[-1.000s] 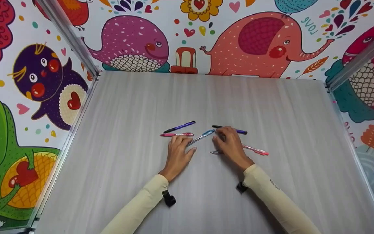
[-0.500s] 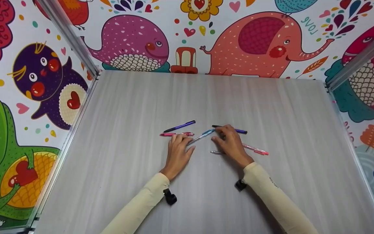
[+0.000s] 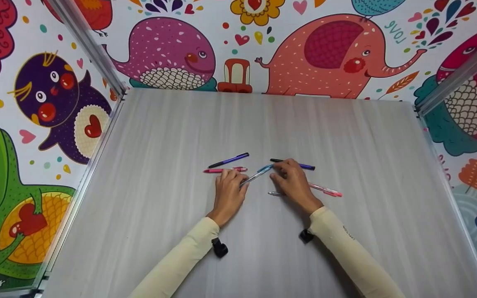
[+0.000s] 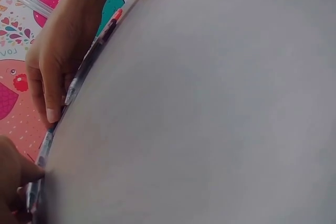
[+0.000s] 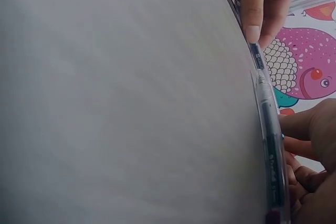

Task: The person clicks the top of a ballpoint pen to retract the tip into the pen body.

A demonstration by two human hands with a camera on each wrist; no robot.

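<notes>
A clear ballpoint pen with a light-blue end (image 3: 258,174) lies slanted between both hands on the table. My left hand (image 3: 228,196) pinches its lower end; in the left wrist view the thumb presses against the clear pen (image 4: 46,148). At the blue end, my right hand (image 3: 295,186) touches it with extended fingertips, the thumb standing apart. Just beyond the left fingers lies a pink pen (image 3: 214,170), with a purple-blue pen (image 3: 229,160) above. Partly hidden by the right hand are a black-and-blue pen (image 3: 308,167) and a clear pen with a red end (image 3: 327,191).
The grey wood-grain table (image 3: 180,128) runs back to a wall with printed cartoon animals. Metal frame posts (image 3: 87,47) rise at its far corners. A small black wrist camera (image 3: 220,248) hangs by the left sleeve.
My left thumb has moved in against the clear pen's lower end, and the hand has shifted slightly right. My right hand has barely moved. The other pens lie as before.
</notes>
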